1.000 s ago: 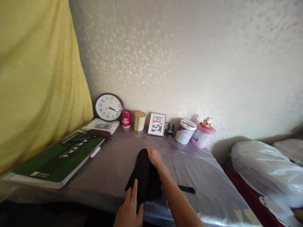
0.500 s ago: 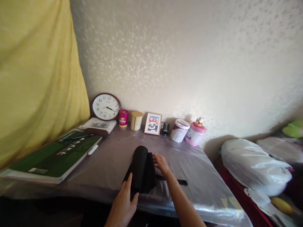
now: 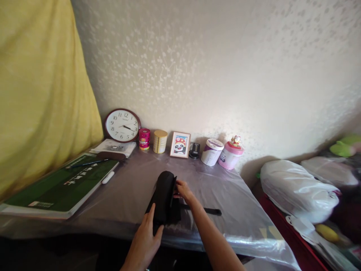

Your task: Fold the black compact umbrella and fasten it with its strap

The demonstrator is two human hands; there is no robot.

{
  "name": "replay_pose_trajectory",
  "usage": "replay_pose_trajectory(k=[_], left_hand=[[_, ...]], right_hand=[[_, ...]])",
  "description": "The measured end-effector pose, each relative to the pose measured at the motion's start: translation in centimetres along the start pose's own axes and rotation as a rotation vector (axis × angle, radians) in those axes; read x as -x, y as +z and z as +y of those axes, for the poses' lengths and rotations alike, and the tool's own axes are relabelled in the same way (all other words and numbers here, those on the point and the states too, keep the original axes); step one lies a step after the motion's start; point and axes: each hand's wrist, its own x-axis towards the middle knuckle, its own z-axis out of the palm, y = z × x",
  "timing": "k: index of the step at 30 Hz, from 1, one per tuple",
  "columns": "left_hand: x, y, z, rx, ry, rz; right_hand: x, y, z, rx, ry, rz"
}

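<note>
A rolled black cloth bundle [image 3: 163,195] lies lengthwise on the table, a loose flap along its right side. My left hand [image 3: 146,235] grips its near left end, thumb and fingers apart around the roll. At the far right side, my right hand [image 3: 182,191] has its fingers bent around the lifted edge of the flap; some fingertips are hidden behind the cloth. A black strap [image 3: 213,211] extends to the right across the tabletop, passing under my right forearm.
The table [image 3: 214,188] has a clear plastic cover. Left are a green book [image 3: 62,184], a white marker [image 3: 108,177] and a clock [image 3: 123,125]. Along the wall stand several canisters and a picture frame [image 3: 180,145]. White plastic bags [image 3: 296,192] sit beyond the right edge.
My right hand has shifted slightly left, and the flap's edge now stands raised against the roll. More of the strap shows. My left hand keeps its place; the view has shifted slightly.
</note>
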Motion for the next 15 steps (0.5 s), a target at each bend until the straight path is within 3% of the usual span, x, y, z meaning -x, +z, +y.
replay_pose_trajectory(k=[7, 15], left_hand=[[0.2, 0.1, 0.0, -0.024, 0.024, 0.018], [0.3, 0.4, -0.3, -0.071, 0.046, 0.019]], right_hand=[[-0.9, 0.1, 0.6, 0.221, -0.112, 0.121], [0.2, 0.7, 0.2, 0.25, -0.146, 0.152]])
